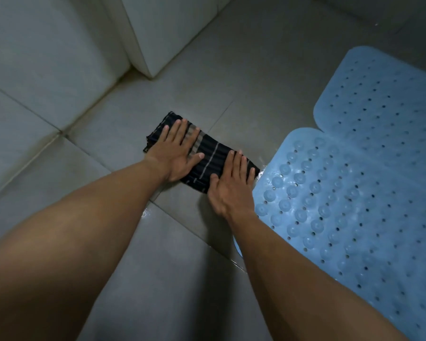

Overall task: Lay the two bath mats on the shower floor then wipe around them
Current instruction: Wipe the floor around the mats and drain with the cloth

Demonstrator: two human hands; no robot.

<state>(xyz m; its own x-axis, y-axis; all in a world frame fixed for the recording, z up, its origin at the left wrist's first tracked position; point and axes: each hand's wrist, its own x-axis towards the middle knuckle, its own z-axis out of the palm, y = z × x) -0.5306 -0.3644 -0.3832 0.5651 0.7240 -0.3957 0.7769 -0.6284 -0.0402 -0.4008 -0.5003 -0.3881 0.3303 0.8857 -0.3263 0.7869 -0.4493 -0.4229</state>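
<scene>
At the middle of the view, on the grey tiled shower floor (244, 77), a folded dark cloth (210, 157) with pale stripes is lying slantwise, running from ten o'clock to four o'clock. The left hand (175, 153) is pressing flat on the cloth's ten o'clock half, with fingers straight and spread and the thumb reaching toward three o'clock, grasping nothing. The right hand (231, 185) is pressing flat on the four o'clock end, its fingers straight and close together, likewise unclenched. Its heel is sitting off the cloth on bare tile at six o'clock. A band of cloth is showing between the two hands.

Two pale blue bath mats are lying flat on the floor. The near mat (330, 212), covered in round suction cups and small holes, is lying at three to four o'clock of the right hand. Its rounded corner is just beside the cloth's end, though whether they are touching cannot be told. The far mat (384, 94), dotted with holes, is lying at one o'clock of the hands, its edge meeting the near mat's. White wall tiles (42, 60) are rising at nine to eleven o'clock, and a white corner block (155, 33) is standing at twelve o'clock.
</scene>
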